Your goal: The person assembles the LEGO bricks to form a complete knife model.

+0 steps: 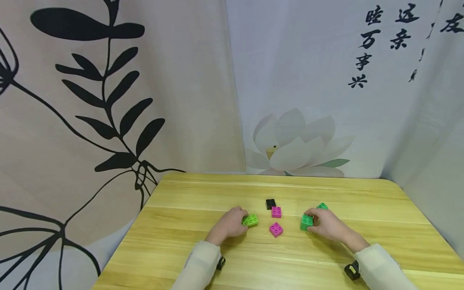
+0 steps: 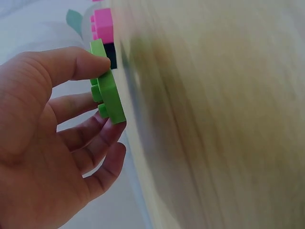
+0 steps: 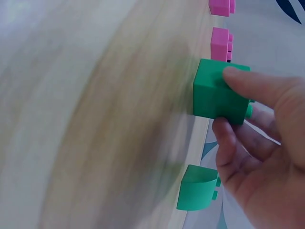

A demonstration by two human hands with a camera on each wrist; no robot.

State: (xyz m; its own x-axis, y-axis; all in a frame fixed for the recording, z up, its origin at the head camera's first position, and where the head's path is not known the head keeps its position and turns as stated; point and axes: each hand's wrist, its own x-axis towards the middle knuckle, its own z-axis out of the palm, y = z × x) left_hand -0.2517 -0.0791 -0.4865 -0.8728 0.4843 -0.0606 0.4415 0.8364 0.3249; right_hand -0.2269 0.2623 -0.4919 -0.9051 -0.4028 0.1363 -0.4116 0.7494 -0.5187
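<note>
My left hand pinches a flat lime green toy brick between thumb and fingers, its studs turned toward the palm in the left wrist view. On the right, a taller green brick is gripped by my right hand, thumb on one side and fingers on the other. Just behind that hand stands a second green brick with a curved side, partly covered in the head view. Between the hands lie two pink bricks, the nearer pink brick and the farther pink brick.
A black brick sits right behind the farther pink one. All of this is on a wooden table. Printed curtains hang along the table's back and sides. Each wrist wears a small black camera.
</note>
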